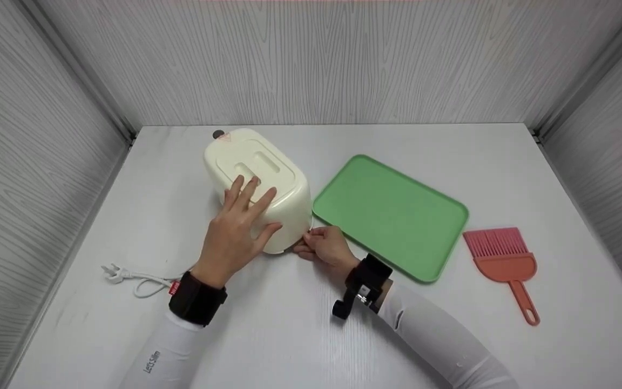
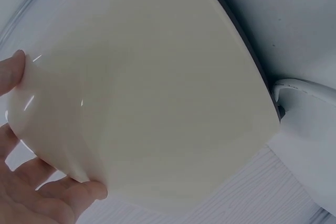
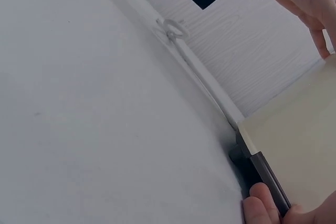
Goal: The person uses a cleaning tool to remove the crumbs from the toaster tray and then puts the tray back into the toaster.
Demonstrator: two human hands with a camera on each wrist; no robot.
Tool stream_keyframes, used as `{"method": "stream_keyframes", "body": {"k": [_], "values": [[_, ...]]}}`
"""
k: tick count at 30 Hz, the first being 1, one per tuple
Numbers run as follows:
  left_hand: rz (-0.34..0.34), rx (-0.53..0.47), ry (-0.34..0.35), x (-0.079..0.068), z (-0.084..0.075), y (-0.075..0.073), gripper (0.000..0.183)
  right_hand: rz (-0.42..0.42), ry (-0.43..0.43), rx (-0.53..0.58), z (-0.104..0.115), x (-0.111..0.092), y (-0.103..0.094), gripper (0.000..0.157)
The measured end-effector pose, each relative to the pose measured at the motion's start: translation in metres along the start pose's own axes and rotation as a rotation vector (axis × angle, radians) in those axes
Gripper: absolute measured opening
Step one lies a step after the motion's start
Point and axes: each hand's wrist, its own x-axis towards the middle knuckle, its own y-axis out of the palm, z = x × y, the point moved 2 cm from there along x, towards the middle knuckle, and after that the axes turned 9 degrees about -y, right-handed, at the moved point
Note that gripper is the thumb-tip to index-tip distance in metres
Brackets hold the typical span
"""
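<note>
A cream toaster (image 1: 292, 221) with two slots on top stands left of the table's middle, set at an angle. My left hand (image 1: 231, 233) rests on it, fingers spread over the top near the slots and thumb towards the near end. Low at the toaster's near right corner, my right hand (image 1: 328, 248) pinches a dark strip (image 3: 272, 184) between thumb and fingers. That strip, which looks like the crumb tray's edge, runs along the toaster's base in the right wrist view. How far it stands out from the base is hard to tell.
The toaster's white cord with its plug (image 1: 114, 273) lies to the left, partly behind my left wrist. Just right of the toaster is a green tray (image 1: 392, 216). Further right lies an orange-red hand brush (image 1: 505, 266). Panels wall the table on three sides.
</note>
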Motion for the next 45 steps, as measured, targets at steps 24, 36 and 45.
{"method": "stream_keyframes", "body": {"k": [24, 36, 45], "values": [[-0.002, 0.020, 0.004, 0.0017, -0.0019, -0.0011, 0.057, 0.056, 0.027, -0.096, 0.0048, 0.0034, -0.0033, 0.022], [0.009, 0.021, -0.002, 0.0013, -0.0027, -0.0002, 0.056, 0.056, 0.027, -0.133, 0.0027, 0.0033, -0.0060, 0.023], [0.023, 0.014, -0.012, 0.0022, -0.0028, 0.0009, 0.057, 0.036, 0.023, -0.099, 0.0016, 0.0028, -0.0076, 0.020]]}}
